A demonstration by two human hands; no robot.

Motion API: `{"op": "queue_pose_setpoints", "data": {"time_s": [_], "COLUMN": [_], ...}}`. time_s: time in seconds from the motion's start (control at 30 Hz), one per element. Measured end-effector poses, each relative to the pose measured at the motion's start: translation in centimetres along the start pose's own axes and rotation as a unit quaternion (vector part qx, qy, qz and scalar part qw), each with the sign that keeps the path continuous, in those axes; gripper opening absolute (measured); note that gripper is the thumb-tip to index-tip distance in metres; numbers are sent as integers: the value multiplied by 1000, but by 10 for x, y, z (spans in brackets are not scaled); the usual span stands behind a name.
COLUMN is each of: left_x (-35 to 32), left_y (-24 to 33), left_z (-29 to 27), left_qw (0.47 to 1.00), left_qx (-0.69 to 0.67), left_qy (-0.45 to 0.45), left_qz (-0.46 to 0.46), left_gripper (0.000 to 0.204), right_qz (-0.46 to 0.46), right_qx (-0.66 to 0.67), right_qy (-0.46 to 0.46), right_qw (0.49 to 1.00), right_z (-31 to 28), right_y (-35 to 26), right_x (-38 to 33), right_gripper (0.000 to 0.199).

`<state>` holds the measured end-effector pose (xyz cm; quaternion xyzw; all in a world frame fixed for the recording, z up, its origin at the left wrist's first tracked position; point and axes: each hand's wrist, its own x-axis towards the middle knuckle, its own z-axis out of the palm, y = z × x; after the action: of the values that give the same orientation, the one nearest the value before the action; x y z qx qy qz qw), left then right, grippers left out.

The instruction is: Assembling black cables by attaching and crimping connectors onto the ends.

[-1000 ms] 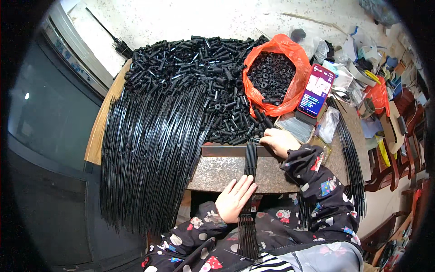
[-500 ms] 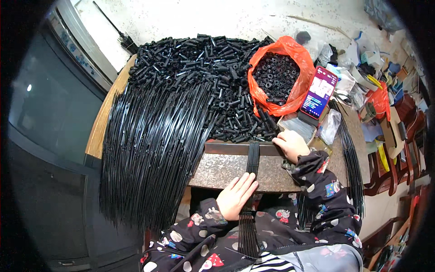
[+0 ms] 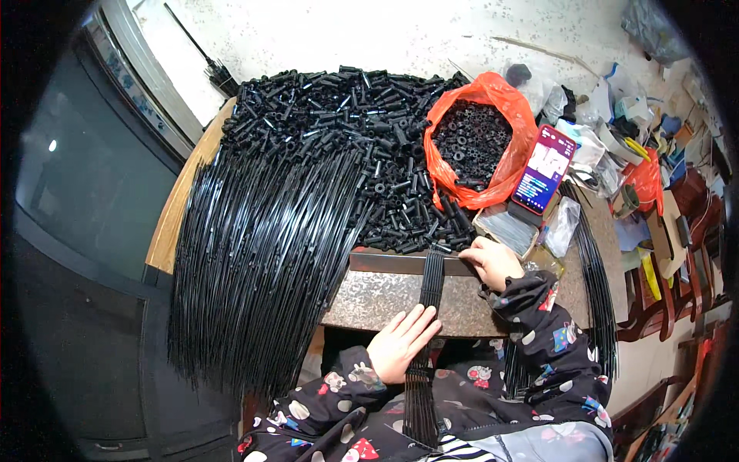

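Note:
My left hand (image 3: 403, 343) lies flat, fingers stretched, across a narrow row of thin black rods (image 3: 433, 283) that runs over the table's near edge toward my lap. The upper ends of the row rest against a low dark metal strip (image 3: 385, 262). Beside those ends is my right hand (image 3: 495, 263), its thumb and forefinger bent together at the strip; whatever is between the fingertips is too small to make out. Beyond the strip spreads a heap of short black tubular pieces (image 3: 331, 115). A large sheaf of long black rods (image 3: 254, 269) covers the table's left side.
An orange-red plastic bag (image 3: 526, 127) full of small black rings stands behind my right hand. Near it are a lit phone (image 3: 543, 169) propped up and a box (image 3: 504, 223) of clear thin pieces. More black rods (image 3: 594, 285) hang at the right edge, by clutter.
My right hand has shifted slightly left toward the rods' upper ends, its fingers now drawn closer together. The left hand stays flat on the row. The whole view has moved slightly.

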<state>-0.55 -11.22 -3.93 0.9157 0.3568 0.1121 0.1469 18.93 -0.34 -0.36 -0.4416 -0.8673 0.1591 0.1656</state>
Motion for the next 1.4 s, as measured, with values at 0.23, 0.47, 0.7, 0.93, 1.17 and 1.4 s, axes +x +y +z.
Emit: {"op": "queue_pose_setpoints", "data": {"time_s": [0.23,0.47,0.7,0.93,1.17,1.4], "left_x": [3,5,2,-5,-7,-13], "left_y": [1,9,25,29,27,33], "left_z": [0,-8,-10,-5,-3,6], "left_qw": [999,999,1000,998,998,997], "left_qx": [-24,-3,25,44,30,64], "left_qy": [30,41,15,30,52,23], "left_qz": [-11,4,-7,-17,-12,-33], "left_gripper": [71,69,72,63,57,54], "right_qz": [-20,22,50,62,136,69], "right_qx": [35,42,100,18,-152,-213], "right_qy": [-16,31,75,215,84,142], "right_qw": [999,998,991,975,975,964], "right_z": [-8,-5,2,-18,-34,-24], "right_y": [1,1,-5,-10,34,34], "right_x": [7,11,10,7,-25,-25], "right_gripper": [11,10,15,14,10,6]}}
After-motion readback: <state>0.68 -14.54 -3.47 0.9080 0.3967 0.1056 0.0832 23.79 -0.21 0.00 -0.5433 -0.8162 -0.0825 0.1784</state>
